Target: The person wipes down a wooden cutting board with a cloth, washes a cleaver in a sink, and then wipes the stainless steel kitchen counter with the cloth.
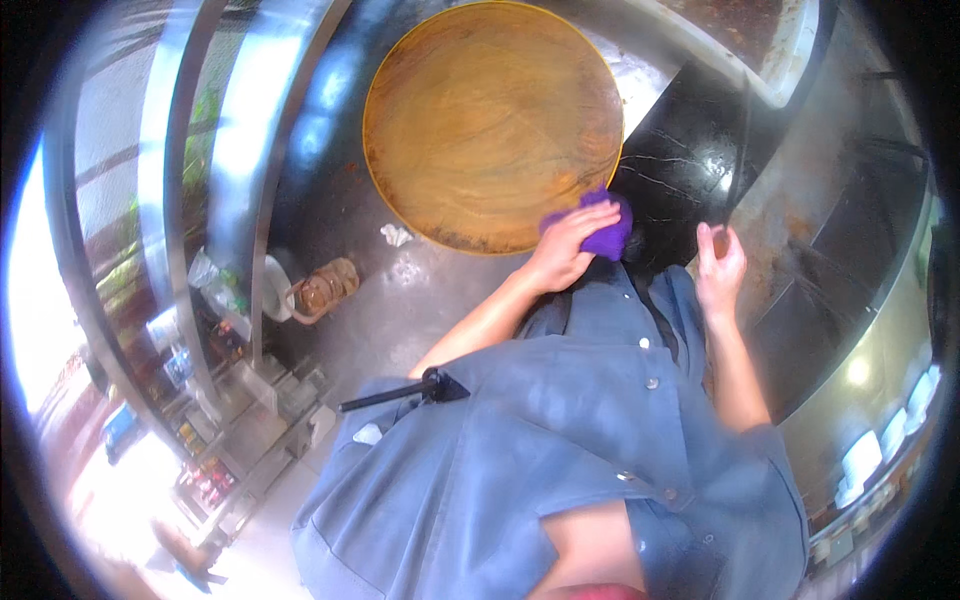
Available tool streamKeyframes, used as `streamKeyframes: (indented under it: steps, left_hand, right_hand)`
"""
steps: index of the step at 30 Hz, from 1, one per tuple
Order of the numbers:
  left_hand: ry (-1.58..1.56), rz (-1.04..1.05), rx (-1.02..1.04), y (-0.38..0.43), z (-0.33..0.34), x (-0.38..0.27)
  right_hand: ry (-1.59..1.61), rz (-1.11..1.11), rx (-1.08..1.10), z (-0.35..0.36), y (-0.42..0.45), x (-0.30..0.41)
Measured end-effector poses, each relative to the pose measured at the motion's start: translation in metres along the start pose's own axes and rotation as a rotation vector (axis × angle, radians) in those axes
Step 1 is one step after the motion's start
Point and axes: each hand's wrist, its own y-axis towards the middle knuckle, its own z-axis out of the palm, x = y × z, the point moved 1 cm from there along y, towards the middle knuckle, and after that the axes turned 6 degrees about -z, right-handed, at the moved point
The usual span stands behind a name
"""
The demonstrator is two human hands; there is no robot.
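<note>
A large round yellow-brown board or tabletop with a thin yellow rim (491, 127) is in front of me, its face streaked and stained. My left hand (566, 247) presses a bunched purple cloth (609, 229) against its lower right edge. To the right of it, my right hand (720, 266) is raised with thumb and fingers curled apart. A thin dark line runs down to this hand; whether it is something held cannot be told. Beyond lies a glossy black slab with white veins (675, 157).
A crumpled white tissue (396, 235) lies on the grey floor left of the disc. Further left are a brown basket-like object (326, 289) and metal posts (274, 180). A white-rimmed basin or tray (780, 90) is at upper right. White stacked items (862, 457) stand at lower right.
</note>
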Motion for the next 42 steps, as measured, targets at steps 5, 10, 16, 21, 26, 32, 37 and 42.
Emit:
streamKeyframes:
  steps: [5,10,16,21,26,32,37,42]
  left_hand:
    - [-0.934,-0.673,-0.449,-0.051,-0.060,0.012]
    - [0.310,-0.488,-1.020,-0.048,-0.158,0.027]
    - [0.851,-0.519,-0.795,0.026,-0.144,0.068]
    - [0.584,-0.564,-0.927,0.136,-0.183,0.117]
    - [0.493,-0.246,-0.870,0.286,-0.126,0.093]
    - [0.462,0.091,-0.689,0.199,-0.118,0.051]
    - [0.725,-0.449,-0.271,0.136,-0.199,0.052]
    - [0.994,-0.028,-0.536,0.188,-0.181,0.048]
  right_hand:
    - [0.183,-0.008,0.141,0.013,0.019,0.001]
    - [0.103,-0.033,0.214,0.024,0.027,0.000]
    - [0.085,0.087,0.167,0.019,0.012,-0.007]
    - [0.038,0.212,0.009,-0.004,-0.013,-0.028]
    - [0.040,0.245,-0.118,-0.022,-0.034,-0.043]
    - [0.115,0.243,-0.244,-0.028,-0.053,-0.048]
    - [0.015,0.222,-0.202,-0.028,-0.047,-0.056]
    - [0.062,0.208,-0.204,-0.031,-0.046,-0.057]
